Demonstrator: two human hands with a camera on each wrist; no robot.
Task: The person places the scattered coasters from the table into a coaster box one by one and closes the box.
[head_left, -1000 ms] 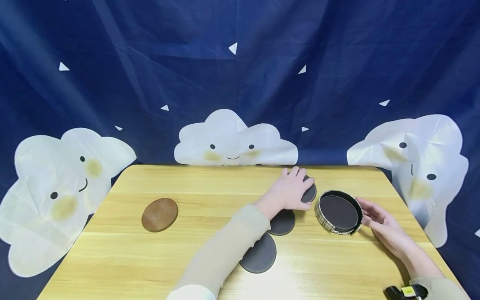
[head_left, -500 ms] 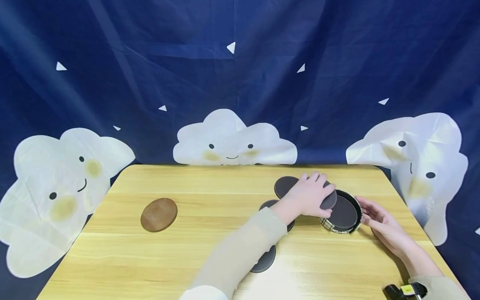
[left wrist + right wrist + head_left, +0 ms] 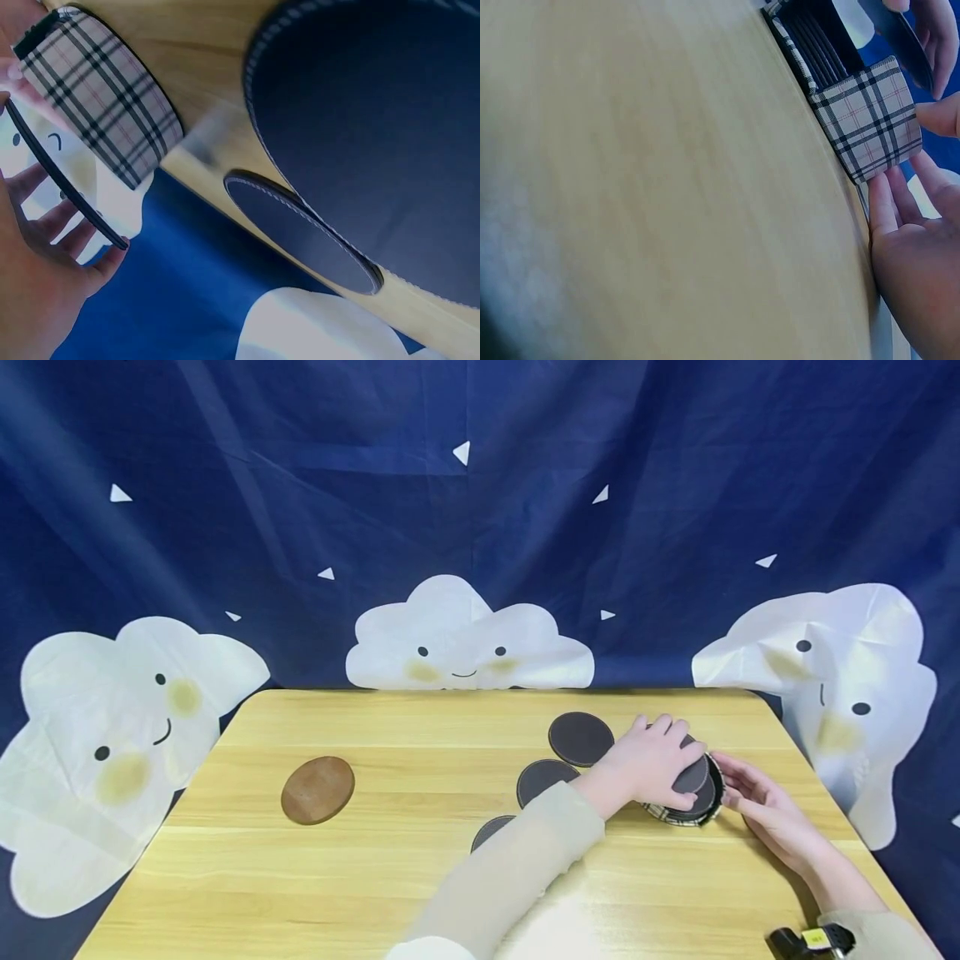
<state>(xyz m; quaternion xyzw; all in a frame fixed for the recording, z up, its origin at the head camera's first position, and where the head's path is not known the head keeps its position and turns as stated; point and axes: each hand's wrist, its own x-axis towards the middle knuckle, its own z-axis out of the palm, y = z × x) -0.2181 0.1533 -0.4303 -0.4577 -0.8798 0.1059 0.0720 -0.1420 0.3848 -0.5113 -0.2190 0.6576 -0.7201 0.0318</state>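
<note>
My left hand (image 3: 663,764) grips a round black coaster (image 3: 692,772) by its edge, tilted over the coaster holder (image 3: 667,815). Seen in the left wrist view, the thin rim of this coaster (image 3: 64,180) spans from the thumb side to the fingertips, beside the holder's plaid wall (image 3: 101,90). My right hand (image 3: 772,814) holds the holder's right side. In the right wrist view, its thumb is on the plaid wall (image 3: 870,120) and its fingers lie along the lower edge. Several dark coasters (image 3: 814,45) show stacked inside through the holder's gap.
Left of the holder, black coasters lie flat: one at the back (image 3: 581,739), one nearer (image 3: 543,779), and a third (image 3: 491,831) partly behind the left sleeve. A brown round disc (image 3: 318,790) rests on the wooden table (image 3: 420,735) further left. A blue cloud-print curtain (image 3: 525,527) hangs behind.
My left hand has lifted a black coaster from the back of the table and carried it right, over the holder. My right hand has stayed at the holder's side.
</note>
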